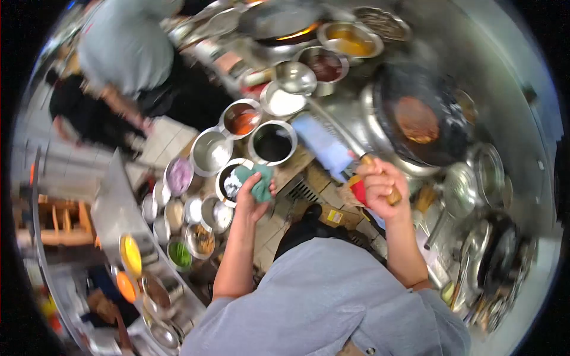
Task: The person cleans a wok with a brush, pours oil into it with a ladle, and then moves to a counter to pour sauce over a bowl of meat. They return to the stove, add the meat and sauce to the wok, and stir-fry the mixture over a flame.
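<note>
My right hand (383, 184) is wrapped round the wooden handle of a ladle. The ladle's metal bowl (296, 78) hangs over the pots, above a pot of white contents (284, 101). My left hand (252, 199) grips a folded green cloth (260, 183) at a pot with dark and white contents (230, 181). Beside it stands a pot of dark liquid (272, 142). To the right, a black wok (442, 139) holds something reddish brown (417, 120) on the stove.
Bowls of food, among them purple (179, 176) and green (179, 254) ones, fill the left side. Two people (124, 47) stand at the upper left. At the right lie a skimmer (460, 190) and a second wok (500, 249). A blue cloth (322, 142) lies near the centre.
</note>
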Demonstrator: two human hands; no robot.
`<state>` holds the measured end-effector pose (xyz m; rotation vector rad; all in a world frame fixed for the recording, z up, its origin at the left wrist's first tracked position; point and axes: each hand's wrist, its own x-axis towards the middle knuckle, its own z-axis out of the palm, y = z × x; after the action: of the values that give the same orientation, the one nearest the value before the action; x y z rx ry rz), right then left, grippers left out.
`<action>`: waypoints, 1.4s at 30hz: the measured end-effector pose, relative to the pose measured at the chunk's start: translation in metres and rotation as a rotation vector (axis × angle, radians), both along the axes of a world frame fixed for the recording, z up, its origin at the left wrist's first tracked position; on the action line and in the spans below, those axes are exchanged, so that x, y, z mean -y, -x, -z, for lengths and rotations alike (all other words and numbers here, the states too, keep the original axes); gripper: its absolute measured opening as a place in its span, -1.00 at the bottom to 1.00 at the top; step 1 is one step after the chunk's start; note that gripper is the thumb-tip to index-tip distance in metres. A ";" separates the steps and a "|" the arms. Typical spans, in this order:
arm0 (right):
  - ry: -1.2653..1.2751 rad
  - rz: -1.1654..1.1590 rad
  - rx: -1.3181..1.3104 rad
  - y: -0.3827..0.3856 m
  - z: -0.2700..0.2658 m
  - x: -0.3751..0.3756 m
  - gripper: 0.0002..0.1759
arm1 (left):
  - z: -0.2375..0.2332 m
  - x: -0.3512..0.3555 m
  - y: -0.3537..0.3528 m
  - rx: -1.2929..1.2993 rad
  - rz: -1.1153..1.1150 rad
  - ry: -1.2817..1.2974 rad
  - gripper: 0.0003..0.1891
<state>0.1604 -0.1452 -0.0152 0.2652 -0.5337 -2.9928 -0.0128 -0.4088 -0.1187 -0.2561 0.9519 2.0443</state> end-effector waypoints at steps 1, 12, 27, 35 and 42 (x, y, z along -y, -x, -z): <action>0.007 0.013 -0.026 -0.011 -0.007 0.002 -0.54 | 0.002 -0.003 0.007 0.026 0.053 -0.027 -0.61; -1.403 0.258 0.857 -0.150 -0.036 -0.006 -0.42 | -0.006 -0.190 -0.018 0.057 0.734 0.024 -0.57; -2.242 -0.133 1.573 -0.160 0.019 -0.032 -0.67 | 0.075 -0.421 -0.037 0.050 0.973 0.209 -0.80; -2.091 0.127 1.851 -0.081 0.087 -0.063 -0.76 | 0.056 -0.405 -0.045 0.034 0.991 0.247 -0.63; -2.376 -0.345 1.600 -0.165 0.038 -0.025 -0.28 | 0.060 -0.399 -0.057 0.360 1.023 0.040 -0.73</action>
<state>0.3255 -0.1201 -0.0537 1.9651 2.4702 -0.6945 0.0443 -0.0099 -0.1784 -0.1074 0.6776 0.9971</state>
